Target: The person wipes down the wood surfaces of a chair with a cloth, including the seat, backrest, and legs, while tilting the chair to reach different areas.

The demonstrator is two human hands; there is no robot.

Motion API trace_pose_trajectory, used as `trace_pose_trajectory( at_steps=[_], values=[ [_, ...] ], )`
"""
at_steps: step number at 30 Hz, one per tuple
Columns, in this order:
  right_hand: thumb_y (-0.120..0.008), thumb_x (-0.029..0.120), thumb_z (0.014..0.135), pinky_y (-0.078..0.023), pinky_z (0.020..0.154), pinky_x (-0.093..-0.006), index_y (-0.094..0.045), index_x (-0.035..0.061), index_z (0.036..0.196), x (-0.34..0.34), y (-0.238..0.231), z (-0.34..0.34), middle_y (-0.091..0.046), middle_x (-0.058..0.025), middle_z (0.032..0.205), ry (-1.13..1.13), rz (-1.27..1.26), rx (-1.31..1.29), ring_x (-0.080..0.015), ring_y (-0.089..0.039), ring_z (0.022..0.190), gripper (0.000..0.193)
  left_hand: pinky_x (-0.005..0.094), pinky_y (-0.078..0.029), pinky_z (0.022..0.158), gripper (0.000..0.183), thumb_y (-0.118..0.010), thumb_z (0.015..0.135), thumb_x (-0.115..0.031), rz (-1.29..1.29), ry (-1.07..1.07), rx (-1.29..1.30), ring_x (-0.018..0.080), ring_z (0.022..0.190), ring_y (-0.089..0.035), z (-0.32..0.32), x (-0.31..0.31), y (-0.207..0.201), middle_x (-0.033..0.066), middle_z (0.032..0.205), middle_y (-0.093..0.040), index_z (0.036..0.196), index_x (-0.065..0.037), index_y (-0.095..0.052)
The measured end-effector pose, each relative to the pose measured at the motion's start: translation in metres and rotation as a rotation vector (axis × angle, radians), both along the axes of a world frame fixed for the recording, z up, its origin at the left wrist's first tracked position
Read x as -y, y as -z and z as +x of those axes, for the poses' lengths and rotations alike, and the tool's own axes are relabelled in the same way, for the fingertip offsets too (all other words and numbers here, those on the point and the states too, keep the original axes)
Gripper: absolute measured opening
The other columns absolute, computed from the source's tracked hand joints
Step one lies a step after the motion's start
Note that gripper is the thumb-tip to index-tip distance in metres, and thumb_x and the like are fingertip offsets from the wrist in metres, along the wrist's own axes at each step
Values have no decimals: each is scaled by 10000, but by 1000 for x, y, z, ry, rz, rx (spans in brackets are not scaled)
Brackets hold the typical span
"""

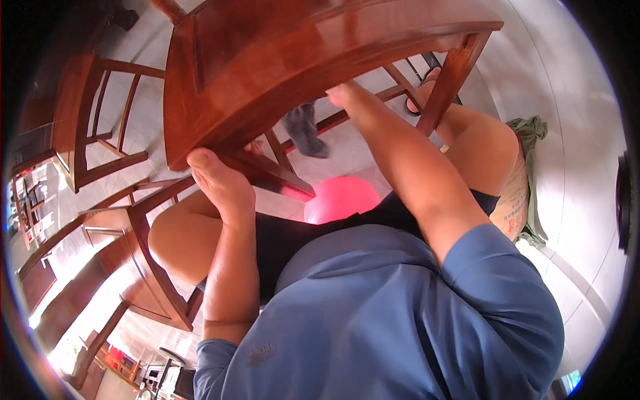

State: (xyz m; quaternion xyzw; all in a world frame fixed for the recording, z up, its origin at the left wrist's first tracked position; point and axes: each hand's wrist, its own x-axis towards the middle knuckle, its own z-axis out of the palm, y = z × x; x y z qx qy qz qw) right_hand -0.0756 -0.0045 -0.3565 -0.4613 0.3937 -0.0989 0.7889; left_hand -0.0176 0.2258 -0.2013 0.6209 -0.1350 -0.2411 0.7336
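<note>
A glossy reddish-brown wooden chair (313, 57) stands tilted in front of me, its curved edge towards my body. At its near left corner my left hand (223, 183) is closed round the wood; the thumb lies on the near side and fingertips show behind. My right hand (339, 95) reaches beneath the curved edge, and its fingers are hidden behind the wood. A dark grey cloth (307, 132), slightly blurred, hangs below the chair near that hand; whether the hand holds it, I cannot tell. Between my knees sits a round pink object (343, 198), partly covered by my shorts.
More wooden furniture with slatted frames (110, 123) stands at the left, and a wooden chair (137, 267) is close by my left knee. Beside my right knee is a printed sack (512, 200) with a green cloth (533, 153) over it. A sandalled foot (423, 93) shows beyond the chair.
</note>
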Motion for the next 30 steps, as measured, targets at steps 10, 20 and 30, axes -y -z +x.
trace_pose_trajectory(
  at_steps=[10,20,30],
  values=[
    [-697,466,922,-528,950,-452,-687,54,1252,-100,142,43,-707,-155,1231,-554,-746,-698,-262,-672,1095,529,357,-535,891,250,-719,825,-28,257,-52,336,213,974,-667,-17,-14,4,90,1080,-697,1057,47,-665],
    [-693,420,930,-526,965,-445,-694,84,1245,-149,167,30,-703,-163,1244,-762,-791,-779,-253,-659,1131,460,401,-543,891,311,-760,846,-123,339,31,461,251,1008,-666,-15,-31,3,101,1101,-695,1116,9,-680],
    [-689,375,939,-525,981,-437,-702,115,1238,-99,100,35,-698,-172,1256,-462,-1071,-249,-243,-645,1167,396,341,-557,705,191,-694,837,-38,240,-68,222,206,744,-681,1,-1,3,101,874,-708,1008,45,-671]
  ],
)
